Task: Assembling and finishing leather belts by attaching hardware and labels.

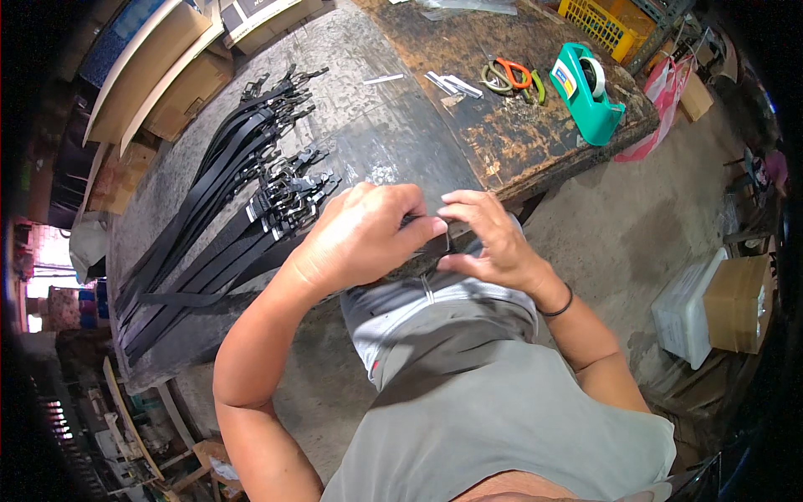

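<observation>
My left hand [368,230] is over the table's near edge, thumb and fingers closed on a dark strap end [433,246], partly hidden by the fingers. Facing it, my right hand [498,247] curves with thumb and fingers apart beside that end; whether it touches it I cannot tell. To the left, black straps [196,259] with dark buckles [288,197] lie in two bunches along the table. One strap runs beneath my left wrist.
On the table's far right sit a green tape dispenser [590,96], orange-handled scissors [514,74] and small white strips [456,85]. Cardboard boxes [188,96] stand at the far left. A yellow crate [598,25] is behind the table; a lidded plastic bin [682,309] is at right.
</observation>
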A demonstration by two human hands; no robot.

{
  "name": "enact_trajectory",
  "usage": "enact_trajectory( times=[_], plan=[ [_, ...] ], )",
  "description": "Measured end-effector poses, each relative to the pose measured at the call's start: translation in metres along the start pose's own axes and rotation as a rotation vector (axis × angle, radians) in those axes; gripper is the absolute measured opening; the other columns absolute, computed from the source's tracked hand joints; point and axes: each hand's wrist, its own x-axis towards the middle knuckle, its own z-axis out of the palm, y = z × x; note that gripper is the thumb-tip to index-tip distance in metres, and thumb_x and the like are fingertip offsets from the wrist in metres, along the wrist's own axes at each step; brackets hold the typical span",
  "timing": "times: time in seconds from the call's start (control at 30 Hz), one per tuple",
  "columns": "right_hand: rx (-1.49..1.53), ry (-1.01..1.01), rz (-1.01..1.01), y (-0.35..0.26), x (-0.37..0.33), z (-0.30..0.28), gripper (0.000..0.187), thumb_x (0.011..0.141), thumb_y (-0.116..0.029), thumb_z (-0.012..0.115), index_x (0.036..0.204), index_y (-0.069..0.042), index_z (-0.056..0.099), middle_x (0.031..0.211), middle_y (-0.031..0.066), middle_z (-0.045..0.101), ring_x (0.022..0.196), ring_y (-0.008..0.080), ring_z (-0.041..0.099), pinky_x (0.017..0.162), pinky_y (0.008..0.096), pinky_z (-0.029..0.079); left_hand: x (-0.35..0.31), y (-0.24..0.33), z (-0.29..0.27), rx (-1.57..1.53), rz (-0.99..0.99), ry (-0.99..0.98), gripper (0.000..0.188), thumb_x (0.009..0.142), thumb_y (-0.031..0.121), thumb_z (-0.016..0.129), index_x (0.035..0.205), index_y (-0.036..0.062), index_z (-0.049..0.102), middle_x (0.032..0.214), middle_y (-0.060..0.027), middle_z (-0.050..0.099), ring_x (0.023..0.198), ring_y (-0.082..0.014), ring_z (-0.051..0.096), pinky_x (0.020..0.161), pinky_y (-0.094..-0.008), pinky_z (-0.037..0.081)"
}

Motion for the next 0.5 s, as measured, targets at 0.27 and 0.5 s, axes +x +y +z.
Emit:
enact_trajectory(
  times=[0.27,0.5],
  plan=[
    [0.094,0.181,0.036,-0.012,0.011,0.037,0.048,0.061,-0.015,0.083,0.098,-0.004,0.055,0.115,0.0161,0.056,0.113,0.0377,0.051,0.097,0.0461,0.039,-0.009,0.017,-0.002,0.159,0.070,0.060,0.028,0.083,0.029,0.068,0.078,0.0012,0.066,0.066,-0.0191,0.062,0.067,-0.0360,0.064,0.061,-0.0402,0.049],
    [0.024,0.229,0.081,-0.017,0.011,0.039,0.036,0.061,-0.006,0.073,0.090,-0.005,0.054,0.101,0.0133,0.058,0.108,0.0374,0.053,0.097,0.0493,0.036,-0.017,0.021,0.004,0.229,0.107,0.117,0.030,0.085,0.030,0.067,0.075,0.0008,0.063,0.068,-0.0196,0.062,0.067,-0.0378,0.063,0.061,-0.0438,0.050]
  ],
)
